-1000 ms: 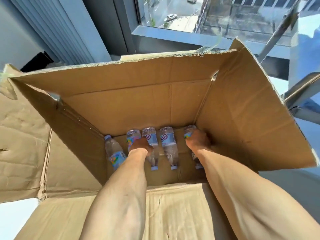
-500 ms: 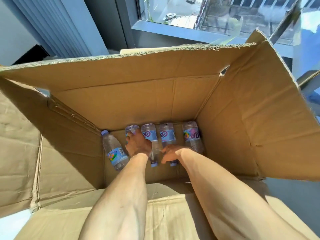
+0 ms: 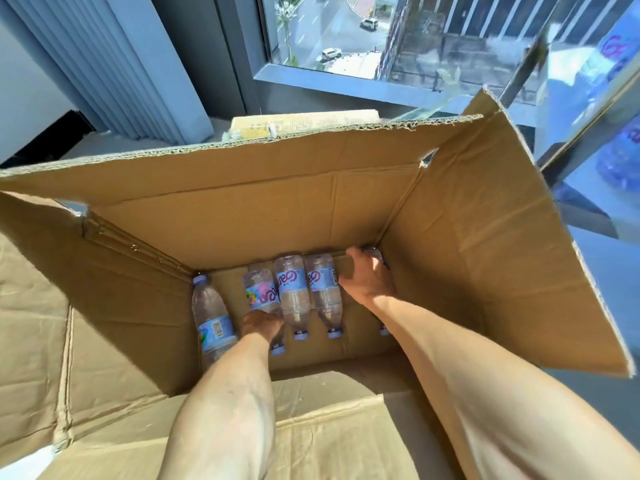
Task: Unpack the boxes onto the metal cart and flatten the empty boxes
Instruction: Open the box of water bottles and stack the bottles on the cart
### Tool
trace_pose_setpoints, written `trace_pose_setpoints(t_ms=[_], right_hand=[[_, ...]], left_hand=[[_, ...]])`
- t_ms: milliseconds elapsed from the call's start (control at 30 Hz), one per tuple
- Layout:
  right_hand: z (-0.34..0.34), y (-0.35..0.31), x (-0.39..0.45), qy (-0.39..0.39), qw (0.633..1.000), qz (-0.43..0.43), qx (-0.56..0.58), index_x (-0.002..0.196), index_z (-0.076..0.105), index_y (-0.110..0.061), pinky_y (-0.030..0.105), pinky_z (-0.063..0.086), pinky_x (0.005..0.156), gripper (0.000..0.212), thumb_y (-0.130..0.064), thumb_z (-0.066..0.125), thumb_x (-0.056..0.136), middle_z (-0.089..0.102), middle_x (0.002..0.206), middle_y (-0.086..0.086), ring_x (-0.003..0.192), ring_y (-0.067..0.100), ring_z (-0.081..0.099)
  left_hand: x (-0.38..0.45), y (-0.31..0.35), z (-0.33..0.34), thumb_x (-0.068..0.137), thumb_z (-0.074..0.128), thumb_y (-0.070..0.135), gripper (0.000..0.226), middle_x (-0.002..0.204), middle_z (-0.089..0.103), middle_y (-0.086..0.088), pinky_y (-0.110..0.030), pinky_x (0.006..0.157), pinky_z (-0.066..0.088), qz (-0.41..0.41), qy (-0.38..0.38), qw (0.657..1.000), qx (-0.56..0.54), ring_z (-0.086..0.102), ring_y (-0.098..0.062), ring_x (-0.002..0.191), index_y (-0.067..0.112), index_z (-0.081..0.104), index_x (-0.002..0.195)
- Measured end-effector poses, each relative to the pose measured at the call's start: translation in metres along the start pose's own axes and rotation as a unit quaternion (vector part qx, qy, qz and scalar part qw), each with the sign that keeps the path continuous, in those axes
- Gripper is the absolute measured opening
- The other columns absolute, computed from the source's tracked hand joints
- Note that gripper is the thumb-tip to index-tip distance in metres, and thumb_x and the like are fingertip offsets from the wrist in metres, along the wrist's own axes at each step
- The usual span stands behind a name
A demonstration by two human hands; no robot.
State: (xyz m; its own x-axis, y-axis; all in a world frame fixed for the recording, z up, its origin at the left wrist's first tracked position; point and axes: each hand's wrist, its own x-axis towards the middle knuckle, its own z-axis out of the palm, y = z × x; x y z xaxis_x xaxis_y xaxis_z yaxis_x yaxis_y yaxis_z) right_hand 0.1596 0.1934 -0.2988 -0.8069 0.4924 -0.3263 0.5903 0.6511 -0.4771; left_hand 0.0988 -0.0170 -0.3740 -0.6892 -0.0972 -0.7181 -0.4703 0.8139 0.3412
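A large open cardboard box (image 3: 485, 271) stands in front of me with its flaps spread. Several plastic water bottles lie side by side on its bottom. Both my arms reach down into it. My left hand (image 3: 261, 327) grips the neck end of the second bottle from the left (image 3: 259, 289). My right hand (image 3: 369, 278) lies over the rightmost bottle (image 3: 375, 252), fingers wrapped on it, hiding most of it. The leftmost bottle (image 3: 211, 317) and two middle bottles (image 3: 292, 292) lie untouched. The metal cart (image 3: 519, 74) shows at the right edge.
Wrapped packs of bottles (image 3: 620, 161) sit on the cart's shelf at the right. A flattened piece of cardboard (image 3: 304, 121) lies behind the box. A window (image 3: 346, 36) and vertical blinds (image 3: 114, 74) are beyond it.
My right hand moved from the middle bottles to the rightmost bottle. My left hand slid from the second bottle's label down to its neck.
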Motion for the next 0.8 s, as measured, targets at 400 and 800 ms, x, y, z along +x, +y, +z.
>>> trace_pose_setpoints(t_ms=[400, 800], right_hand=[[-0.079, -0.032, -0.037, -0.085, 0.985, -0.118, 0.094, 0.154, 0.019, -0.026, 0.028, 0.036, 0.105, 0.110, -0.024, 0.086, 0.066, 0.041, 0.146, 0.014, 0.131, 0.029, 0.043], [-0.110, -0.039, -0.069, -0.146, 0.988, -0.041, -0.021, 0.140, 0.041, -0.007, 0.027, 0.050, 0.093, 0.065, -0.028, 0.070, 0.086, 0.050, 0.139, 0.015, 0.111, 0.021, 0.062]], left_hand=[[-0.085, 0.065, -0.113, 0.083, 0.064, 0.033, 0.040, 0.122, 0.063, -0.011, -0.034, 0.094, 0.052, -0.021, 0.043, 0.994, 0.102, 0.062, -0.025, 0.112, 0.009, 0.065, 0.114], [-0.110, 0.086, -0.109, 0.095, 0.058, 0.034, 0.051, 0.142, 0.050, -0.011, -0.031, 0.099, 0.046, 0.005, -0.069, 0.927, 0.368, 0.055, -0.024, 0.122, 0.008, 0.049, 0.138]])
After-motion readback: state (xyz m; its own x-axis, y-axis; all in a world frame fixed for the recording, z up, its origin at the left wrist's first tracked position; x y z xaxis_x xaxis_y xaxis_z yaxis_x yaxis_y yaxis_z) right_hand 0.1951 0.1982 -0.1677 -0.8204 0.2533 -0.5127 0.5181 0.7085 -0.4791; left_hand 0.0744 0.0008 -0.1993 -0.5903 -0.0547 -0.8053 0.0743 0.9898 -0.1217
